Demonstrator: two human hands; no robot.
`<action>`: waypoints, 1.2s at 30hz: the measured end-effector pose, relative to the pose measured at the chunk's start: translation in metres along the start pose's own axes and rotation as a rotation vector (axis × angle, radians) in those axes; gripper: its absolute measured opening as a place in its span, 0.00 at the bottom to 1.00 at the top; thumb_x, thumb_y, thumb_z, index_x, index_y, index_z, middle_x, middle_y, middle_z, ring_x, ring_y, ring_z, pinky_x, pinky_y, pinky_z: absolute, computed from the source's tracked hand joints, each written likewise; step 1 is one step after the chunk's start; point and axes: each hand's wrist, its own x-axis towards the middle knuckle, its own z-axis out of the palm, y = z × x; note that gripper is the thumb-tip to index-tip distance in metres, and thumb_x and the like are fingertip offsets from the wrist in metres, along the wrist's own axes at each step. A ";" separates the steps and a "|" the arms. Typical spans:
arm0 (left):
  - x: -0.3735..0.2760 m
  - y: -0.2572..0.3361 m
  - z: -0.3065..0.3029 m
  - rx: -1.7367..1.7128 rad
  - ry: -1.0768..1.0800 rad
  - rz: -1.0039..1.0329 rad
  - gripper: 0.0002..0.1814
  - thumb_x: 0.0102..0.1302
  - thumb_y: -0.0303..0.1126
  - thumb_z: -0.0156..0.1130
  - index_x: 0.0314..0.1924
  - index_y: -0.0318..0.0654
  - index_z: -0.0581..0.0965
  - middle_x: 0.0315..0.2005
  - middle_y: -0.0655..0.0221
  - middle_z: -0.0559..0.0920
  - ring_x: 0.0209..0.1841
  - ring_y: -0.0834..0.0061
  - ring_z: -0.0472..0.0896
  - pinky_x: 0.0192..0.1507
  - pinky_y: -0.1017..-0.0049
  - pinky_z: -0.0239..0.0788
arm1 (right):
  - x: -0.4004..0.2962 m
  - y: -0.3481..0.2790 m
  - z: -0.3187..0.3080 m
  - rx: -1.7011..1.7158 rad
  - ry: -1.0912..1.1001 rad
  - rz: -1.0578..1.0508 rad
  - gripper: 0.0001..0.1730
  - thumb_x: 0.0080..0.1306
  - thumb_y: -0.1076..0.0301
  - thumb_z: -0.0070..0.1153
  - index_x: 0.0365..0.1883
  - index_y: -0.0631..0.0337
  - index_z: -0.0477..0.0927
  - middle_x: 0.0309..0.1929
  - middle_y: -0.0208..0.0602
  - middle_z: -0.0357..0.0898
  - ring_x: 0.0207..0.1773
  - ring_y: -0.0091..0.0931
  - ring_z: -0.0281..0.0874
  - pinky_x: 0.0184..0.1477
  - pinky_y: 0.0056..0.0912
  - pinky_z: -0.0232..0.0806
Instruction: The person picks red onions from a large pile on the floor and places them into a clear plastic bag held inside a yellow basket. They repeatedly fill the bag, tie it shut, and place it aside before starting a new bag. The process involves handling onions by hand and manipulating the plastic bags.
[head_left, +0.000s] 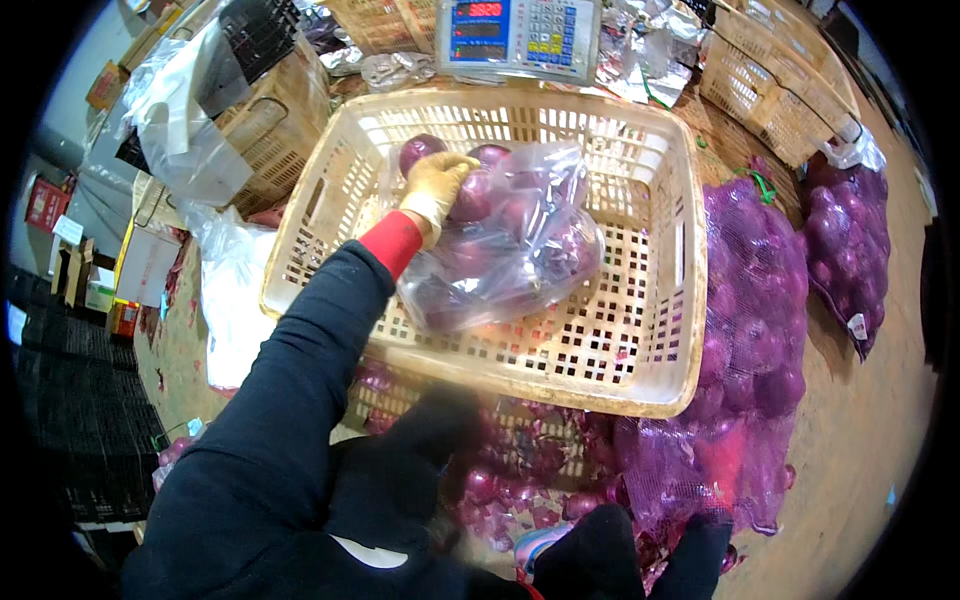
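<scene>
My left hand (439, 186), in a yellowish glove with a red cuff, is at a clear plastic bag (517, 255) of red onions. Its fingers lie by the onions at the bag's mouth; whether they grip the film or an onion is unclear. One red onion (421, 152) shows left of the hand. The bag lies in a cream plastic crate (690, 262) with slotted sides. My right arm (694, 544) reaches down at the lower right, its red cuff blurred within a purple mesh sack (750, 337) of onions. The right hand itself cannot be made out.
Beyond the crate stands a digital scale (517, 39) with a lit display. A second mesh sack (847, 240) and a crate (780, 75) are at the right. Plastic bags (236, 292) lie at the left. Loose onions and skins (517, 495) lie below the crate by my legs.
</scene>
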 end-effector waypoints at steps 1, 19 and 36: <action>0.010 -0.008 -0.008 0.092 -0.004 0.111 0.08 0.60 0.25 0.56 0.35 0.39 0.83 0.34 0.69 0.84 0.39 0.78 0.78 0.46 0.77 0.67 | 0.000 -0.005 0.004 0.025 -0.023 0.000 0.42 0.47 0.52 0.69 0.54 0.69 0.69 0.48 0.56 0.75 0.52 0.43 0.72 0.52 0.39 0.65; -0.177 0.146 0.095 -0.364 -0.524 0.513 0.20 0.63 0.21 0.49 0.56 0.30 0.71 0.48 0.65 0.78 0.49 0.77 0.74 0.57 0.76 0.61 | -0.279 0.014 -0.084 2.204 -0.002 0.334 0.47 0.56 0.39 0.55 0.65 0.62 0.60 0.62 0.50 0.65 0.54 0.39 0.72 0.63 0.54 0.56; -0.235 0.139 0.003 -0.346 -0.811 0.036 0.12 0.57 0.24 0.58 0.42 0.32 0.79 0.39 0.64 0.82 0.41 0.76 0.78 0.46 0.76 0.68 | -0.396 0.061 -0.067 1.643 0.430 0.671 0.26 0.58 0.53 0.58 0.53 0.52 0.71 0.51 0.34 0.71 0.50 0.32 0.71 0.48 0.42 0.69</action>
